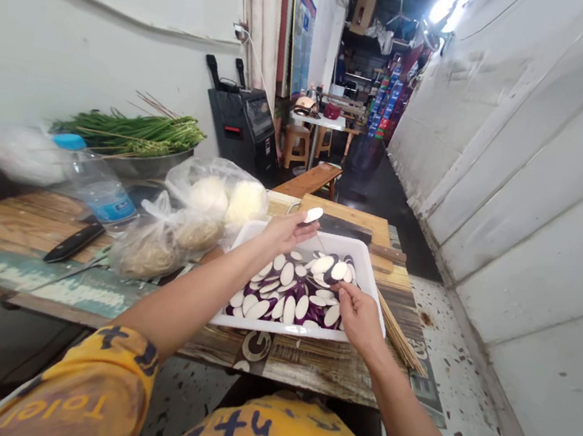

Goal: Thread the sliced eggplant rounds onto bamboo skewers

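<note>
A white rectangular tub (299, 331) holds many oval eggplant slices (287, 274) with white flesh and purple skin. My left hand (289, 233) is over the tub's far rim, its fingers closed on one eggplant slice (314, 214). Low over the right part of the heap, my right hand (359, 314) pinches with thumb and forefinger at a few overlapping slices (338, 271). A thin skewer (320, 242) shows faintly between these slices and my left hand; its other end is hidden. Beside the tub on the right lies a bundle of bamboo skewers (400, 335).
Behind the tub, a cleaver (346, 229) lies on a wooden board (380, 226). To the left are bagged food (147, 249), a black-handled knife (76, 242), a water bottle (99, 188) and a bowl of green stalks (136, 138). A wooden bench (310, 178) stands beyond.
</note>
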